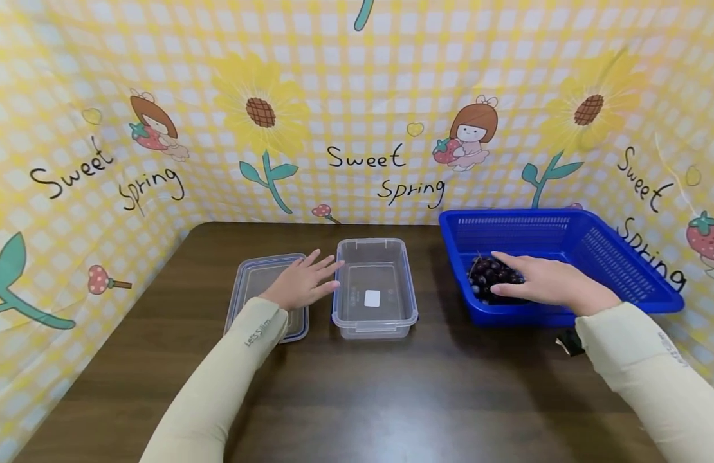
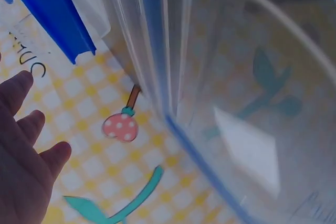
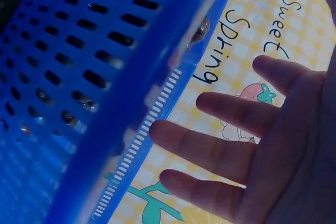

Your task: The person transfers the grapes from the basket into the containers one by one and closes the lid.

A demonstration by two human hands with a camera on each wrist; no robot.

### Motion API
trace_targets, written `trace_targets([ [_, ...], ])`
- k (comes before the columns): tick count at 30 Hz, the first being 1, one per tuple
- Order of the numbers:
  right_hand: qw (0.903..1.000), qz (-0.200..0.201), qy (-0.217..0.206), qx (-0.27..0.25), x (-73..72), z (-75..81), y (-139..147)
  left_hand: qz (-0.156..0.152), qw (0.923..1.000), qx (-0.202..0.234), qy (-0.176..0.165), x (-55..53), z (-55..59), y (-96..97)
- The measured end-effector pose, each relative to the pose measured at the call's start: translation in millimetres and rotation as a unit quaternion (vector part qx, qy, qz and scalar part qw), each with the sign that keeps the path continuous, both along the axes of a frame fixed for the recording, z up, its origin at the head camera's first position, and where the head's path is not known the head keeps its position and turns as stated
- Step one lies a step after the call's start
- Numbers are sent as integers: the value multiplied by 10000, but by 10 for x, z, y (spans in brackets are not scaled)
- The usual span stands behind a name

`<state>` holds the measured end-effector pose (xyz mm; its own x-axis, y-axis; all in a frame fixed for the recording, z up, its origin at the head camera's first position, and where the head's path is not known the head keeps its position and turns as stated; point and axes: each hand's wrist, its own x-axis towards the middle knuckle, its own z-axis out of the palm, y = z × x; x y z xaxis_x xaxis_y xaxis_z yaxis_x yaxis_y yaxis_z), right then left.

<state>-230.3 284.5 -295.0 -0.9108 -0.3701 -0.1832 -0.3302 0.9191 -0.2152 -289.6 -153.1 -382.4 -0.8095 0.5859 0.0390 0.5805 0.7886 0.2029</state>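
My left hand [image 1: 302, 283] is over a clear, blue-edged lid [image 1: 253, 283], its fingers spread toward the clear plastic box [image 1: 374, 328]. That box stands uncovered, with a white square label [image 1: 371, 298] on it. In the left wrist view the fingers [image 2: 59, 157] show apart, with nothing held. On the right, a blue slotted basket [image 1: 519, 315] contains dark grapes [image 1: 485, 278]. Reaching over the basket, my right hand [image 1: 545, 281] has its fingers stretched out above the grapes and hides part of them. The right wrist view shows these fingers [image 3: 205, 148] straight and spread beside the basket's rim.
All of these stand on a dark wooden table [image 1: 363, 392]. A yellow checked cloth [image 1: 357, 90] with flowers and lettering walls in the back and sides. Just in front of the basket, near the right wrist, there is a small black item [image 1: 570, 343].
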Motion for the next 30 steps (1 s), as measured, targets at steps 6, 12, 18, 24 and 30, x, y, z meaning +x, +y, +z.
trace_targets([
  [6,9980,123,-611,-85,-160,-5,-46,149,9984,232,-486,-36,-21,-10],
  [12,9850,-162,-1649,-475,-348,43,-71,13,9988,-473,-156,-64,4,72],
  [18,9680,-421,-2365,-724,-458,74,-144,-49,9966,-822,63,-136,8,93],
  [24,9622,-550,-2561,-739,-518,58,-213,-35,9960,-888,88,-149,-29,69],
  [30,9585,-610,-2715,-622,-570,67,-256,-138,9962,-864,32,-137,-44,64],
])
